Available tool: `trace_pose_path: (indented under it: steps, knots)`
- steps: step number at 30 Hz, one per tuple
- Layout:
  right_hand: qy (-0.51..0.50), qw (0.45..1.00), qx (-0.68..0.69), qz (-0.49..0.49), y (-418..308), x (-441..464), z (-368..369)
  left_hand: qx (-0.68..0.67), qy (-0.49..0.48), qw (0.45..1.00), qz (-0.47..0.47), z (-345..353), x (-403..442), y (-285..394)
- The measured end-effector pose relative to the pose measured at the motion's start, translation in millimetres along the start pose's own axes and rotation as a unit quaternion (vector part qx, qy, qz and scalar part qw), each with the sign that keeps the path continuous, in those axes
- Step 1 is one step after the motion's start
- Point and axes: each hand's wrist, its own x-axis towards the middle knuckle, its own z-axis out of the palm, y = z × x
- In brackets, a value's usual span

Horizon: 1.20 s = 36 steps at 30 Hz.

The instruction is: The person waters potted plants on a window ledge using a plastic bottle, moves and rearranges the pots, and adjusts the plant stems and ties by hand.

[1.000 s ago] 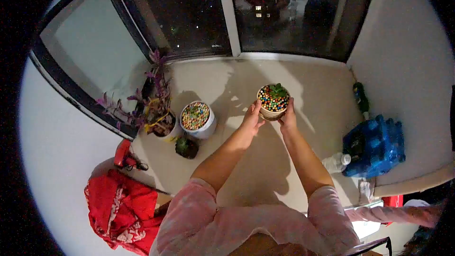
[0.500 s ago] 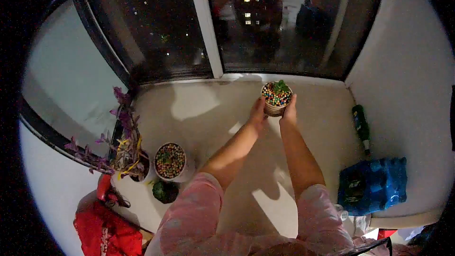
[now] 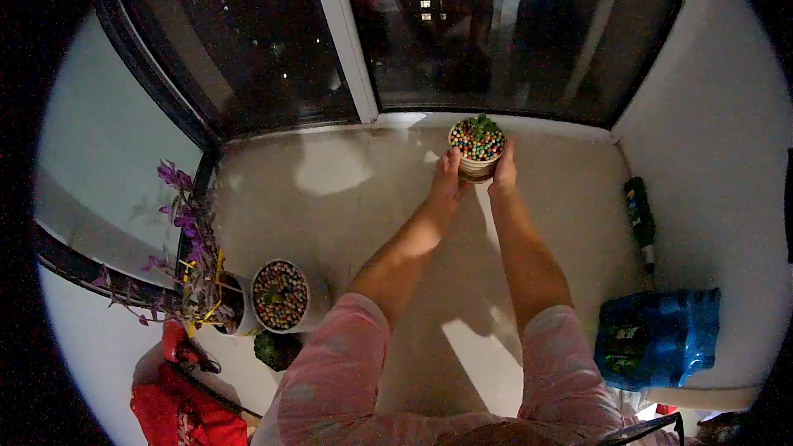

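A small round pot with colourful beads and a green succulent on top is held between both hands near the window sill. My left hand grips its left side, and my right hand wraps the right side. Parts of the fingers are hidden behind the pot. At the lower left stands a white pot filled with coloured pebbles, beside a purple-leaved plant in its own pot. A small dark green plant sits just below the white pot.
Dark window panes rise behind the ledge. To the right are a green bottle and a blue plastic-wrapped pack. A red hairdryer-like object and red cloth lie at the lower left.
Both hands have carried the held pot forward, closer to the window. The camera view has shifted, so the plants at left and the blue pack appear lower in the frame.
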Motion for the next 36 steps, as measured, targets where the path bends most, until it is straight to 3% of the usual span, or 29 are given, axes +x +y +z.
trace_pose_path:
  steps: [2, 4, 6, 8, 13, 15, 17, 20, 24, 28, 31, 34, 36]
  knots:
    - [0.008, 1.000, -0.007, 0.008, -4, -4, 2, -0.013, 0.011, 0.999, -0.030, -2, 16, -6]
    - [0.018, 1.000, -0.020, 0.016, -5, -3, 2, 0.091, -0.062, 0.975, 0.192, -13, 17, -21]
    - [0.030, 0.999, -0.038, 0.023, -9, -2, 6, 0.115, -0.072, 0.970, 0.200, -14, 24, -23]
    - [0.016, 0.999, -0.030, 0.026, -19, -7, 12, 0.057, -0.015, 0.998, -0.007, -10, 38, -16]
    - [0.043, 0.992, -0.114, 0.028, -12, 24, -6, 0.088, 0.058, 0.993, -0.045, 18, 2, 19]
    - [0.102, 0.991, -0.034, -0.079, 2, 39, -11, 0.105, 0.071, 0.990, -0.056, 22, -9, 22]
    - [0.147, 0.983, 0.007, -0.114, -24, -24, 5, 0.126, 0.025, 0.991, -0.044, 5, -54, 15]
    - [0.053, 0.978, 0.059, -0.193, -27, -47, 26, 0.039, -0.012, 0.998, -0.037, -1, -138, 34]
    - [-0.020, 0.992, 0.030, -0.122, -45, -136, 85, 0.030, -0.020, 0.999, 0.003, -35, -213, 62]
    - [-0.202, 0.977, -0.032, -0.058, -36, -233, 101, 0.049, 0.016, 0.997, 0.058, -98, -290, 89]
    - [-0.274, 0.957, -0.094, -0.012, -23, -315, 95, 0.022, 0.102, 0.993, 0.052, -145, -351, 112]
    - [-0.298, 0.944, -0.121, 0.069, 11, -358, 74, 0.000, 0.170, 0.978, 0.124, -193, -402, 118]
    - [-0.311, 0.935, -0.125, 0.114, 35, -375, 59, 0.074, 0.290, 0.932, 0.205, -227, -420, 112]
